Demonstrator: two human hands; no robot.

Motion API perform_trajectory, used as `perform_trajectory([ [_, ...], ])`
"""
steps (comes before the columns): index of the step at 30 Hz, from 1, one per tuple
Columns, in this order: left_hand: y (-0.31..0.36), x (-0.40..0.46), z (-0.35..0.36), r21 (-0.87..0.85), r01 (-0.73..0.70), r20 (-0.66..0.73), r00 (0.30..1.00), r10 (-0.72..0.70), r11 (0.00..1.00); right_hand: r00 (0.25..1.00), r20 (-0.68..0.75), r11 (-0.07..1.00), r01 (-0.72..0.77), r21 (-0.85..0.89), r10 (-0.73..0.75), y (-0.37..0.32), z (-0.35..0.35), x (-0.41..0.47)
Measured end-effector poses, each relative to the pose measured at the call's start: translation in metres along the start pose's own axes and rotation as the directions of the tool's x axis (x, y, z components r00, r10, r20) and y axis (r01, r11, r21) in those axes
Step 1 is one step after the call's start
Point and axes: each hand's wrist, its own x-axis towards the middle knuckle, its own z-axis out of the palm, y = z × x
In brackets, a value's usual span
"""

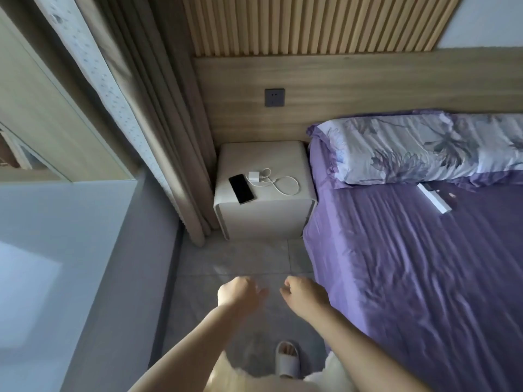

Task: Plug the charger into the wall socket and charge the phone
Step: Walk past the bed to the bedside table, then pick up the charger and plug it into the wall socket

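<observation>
A black phone [241,189] lies face up on a white bedside table [266,213]. Beside it on the right sits a white charger plug [254,176] with its white cable [285,185] looped on the tabletop. A grey wall socket [274,97] is set in the wooden panel above the table. My left hand [239,292] and my right hand [304,295] hover over the floor, well short of the table. Both are loosely curled and hold nothing.
A bed with a purple sheet [410,264] and a flowered pillow [418,148] fills the right side. A white remote [434,198] lies on the sheet. Beige curtains [169,137] hang left of the table. A grey wall [56,264] stands at left. My slippered foot [287,359] rests on the tiled floor.
</observation>
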Motion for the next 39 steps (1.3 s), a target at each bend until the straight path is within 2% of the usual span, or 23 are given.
perform_trajectory([
  [11, 0.016, 0.082, -0.047, -0.076, 0.087, 0.02, 0.996, -0.086, 0.993, 1.0, 0.013, 1.0, 0.019, 0.02, -0.019, -0.005, -0.051, 0.104],
  [17, -0.001, 0.154, -0.084, 0.007, 0.01, 0.06, 0.998, -0.01, 1.0, 1.0, 0.011, 1.0, -0.025, -0.006, 0.025, -0.025, -0.071, 0.168],
  [20, -0.003, 0.193, -0.11, -0.052, 0.025, 0.022, 0.999, -0.023, 0.998, 0.998, -0.04, 0.998, -0.049, -0.026, 0.048, -0.036, -0.092, 0.201],
  [22, 0.0, 0.216, -0.123, -0.04, -0.02, 0.004, 1.0, 0.02, 0.999, 0.995, -0.069, 0.998, -0.068, -0.014, 0.067, -0.04, -0.103, 0.221],
  [29, 0.035, 0.275, -0.146, -0.055, -0.094, 0.053, 0.994, 0.097, 0.994, 0.986, -0.052, 0.988, -0.155, 0.024, 0.156, -0.033, -0.135, 0.272],
  [33, 0.058, 0.315, -0.153, -0.049, -0.079, 0.094, 0.992, 0.083, 0.996, 0.988, -0.044, 0.989, -0.15, 0.002, 0.15, -0.017, -0.155, 0.312],
  [39, 0.096, 0.364, -0.168, -0.076, -0.012, 0.123, 0.992, 0.021, 0.997, 0.998, -0.02, 0.998, -0.061, -0.029, 0.061, 0.013, -0.183, 0.375],
])
